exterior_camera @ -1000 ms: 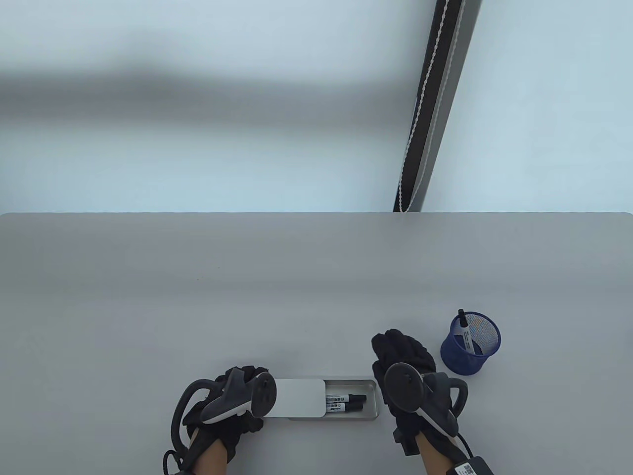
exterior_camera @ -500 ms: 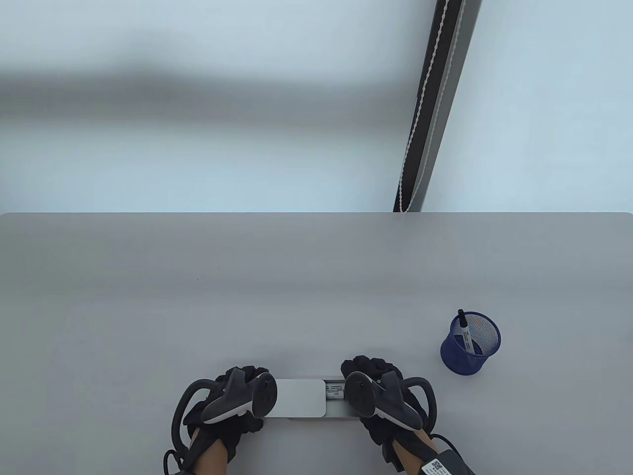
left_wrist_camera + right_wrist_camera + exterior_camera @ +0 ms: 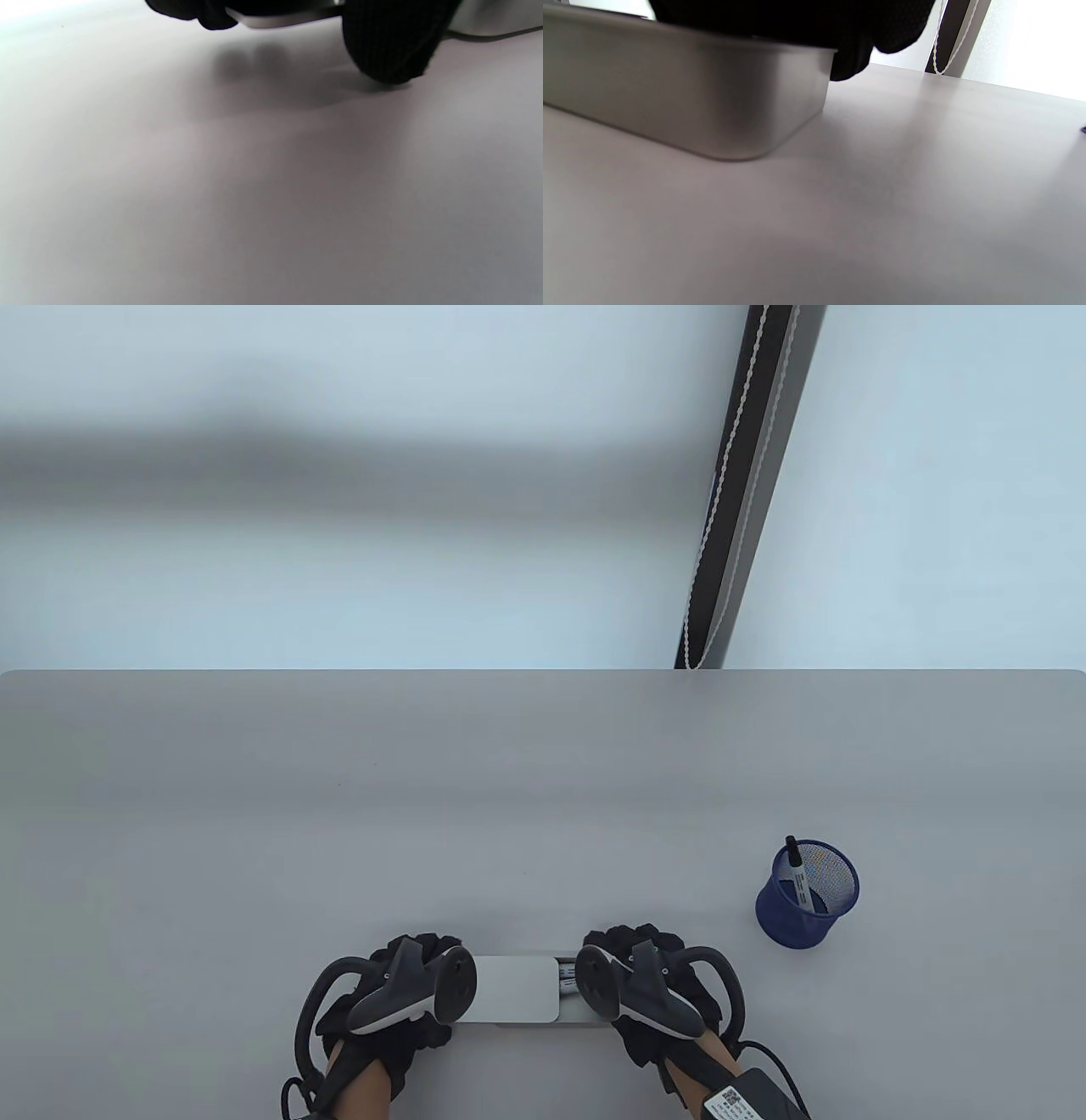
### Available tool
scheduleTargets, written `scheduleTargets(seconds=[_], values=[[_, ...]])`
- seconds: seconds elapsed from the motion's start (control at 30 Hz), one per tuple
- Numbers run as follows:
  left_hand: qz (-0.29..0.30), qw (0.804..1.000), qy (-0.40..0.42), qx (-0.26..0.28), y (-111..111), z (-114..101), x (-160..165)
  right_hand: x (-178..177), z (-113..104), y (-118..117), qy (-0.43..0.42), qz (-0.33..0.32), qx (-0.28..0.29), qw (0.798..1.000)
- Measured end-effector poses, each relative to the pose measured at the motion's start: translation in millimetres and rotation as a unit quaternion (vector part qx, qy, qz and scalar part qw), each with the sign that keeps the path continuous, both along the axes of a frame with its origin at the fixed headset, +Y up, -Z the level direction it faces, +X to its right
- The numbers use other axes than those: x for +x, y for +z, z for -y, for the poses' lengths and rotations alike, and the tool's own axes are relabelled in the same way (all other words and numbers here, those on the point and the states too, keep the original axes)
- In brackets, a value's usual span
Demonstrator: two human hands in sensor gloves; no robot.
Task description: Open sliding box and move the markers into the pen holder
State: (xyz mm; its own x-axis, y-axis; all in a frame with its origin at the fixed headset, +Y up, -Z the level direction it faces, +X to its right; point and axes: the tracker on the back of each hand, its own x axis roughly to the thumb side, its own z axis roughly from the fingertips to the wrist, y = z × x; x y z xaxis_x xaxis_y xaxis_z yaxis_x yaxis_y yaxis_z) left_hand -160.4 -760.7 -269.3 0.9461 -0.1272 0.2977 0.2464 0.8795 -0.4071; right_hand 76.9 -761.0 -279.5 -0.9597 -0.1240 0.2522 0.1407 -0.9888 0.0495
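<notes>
A metal sliding box point(image 3: 543, 1016) lies near the table's front edge, its lid point(image 3: 513, 988) slid to the left. My left hand point(image 3: 422, 945) grips the box's left end; in the left wrist view the thumb point(image 3: 386, 46) and fingers straddle the box edge point(image 3: 288, 19). My right hand point(image 3: 635, 942) lies over the open right end, above the box wall point(image 3: 691, 106), fingertips hidden inside. A sliver of the markers point(image 3: 567, 976) shows beside it. The blue mesh pen holder point(image 3: 808, 899) stands to the right with one marker point(image 3: 796, 869) in it.
The grey table point(image 3: 424, 814) stretches back to its far edge, with a pale wall behind. A dark post with a white beaded cord point(image 3: 721, 517) stands beyond the far edge at the right.
My right hand came back from near the pen holder, moving left and down onto the box's open end, and now covers most of the markers. The left hand and the box stayed put.
</notes>
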Motion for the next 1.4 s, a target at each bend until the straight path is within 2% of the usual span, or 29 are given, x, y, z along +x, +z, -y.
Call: scheduleTargets(seconds=[0.1,0.2,0.5,0.9,1.0,1.4], values=[[0.000,1.000,-0.001,0.000,0.2,-0.1,0.3,-1.6,-1.1,-2.0,0.006,0.001,-0.011,1.000],[0.000,1.000,-0.004,0.001,0.1,-0.3,0.7,-1.8,0.0,-1.8,0.011,-0.005,0.008,1.000],[0.001,1.000,-0.008,0.002,0.3,-0.3,1.5,-2.6,-1.4,-1.9,0.017,-0.008,0.007,1.000],[0.001,1.000,-0.009,0.001,0.6,-0.5,2.5,-4.7,2.7,-3.7,0.034,-0.018,-0.028,0.999],[0.003,1.000,-0.010,0.001,0.3,-0.5,2.7,-4.9,4.7,-1.6,0.045,-0.028,0.006,0.999],[0.002,1.000,-0.006,0.002,0.4,-0.2,2.8,-3.6,5.5,-2.1,0.030,-0.024,0.021,0.999]])
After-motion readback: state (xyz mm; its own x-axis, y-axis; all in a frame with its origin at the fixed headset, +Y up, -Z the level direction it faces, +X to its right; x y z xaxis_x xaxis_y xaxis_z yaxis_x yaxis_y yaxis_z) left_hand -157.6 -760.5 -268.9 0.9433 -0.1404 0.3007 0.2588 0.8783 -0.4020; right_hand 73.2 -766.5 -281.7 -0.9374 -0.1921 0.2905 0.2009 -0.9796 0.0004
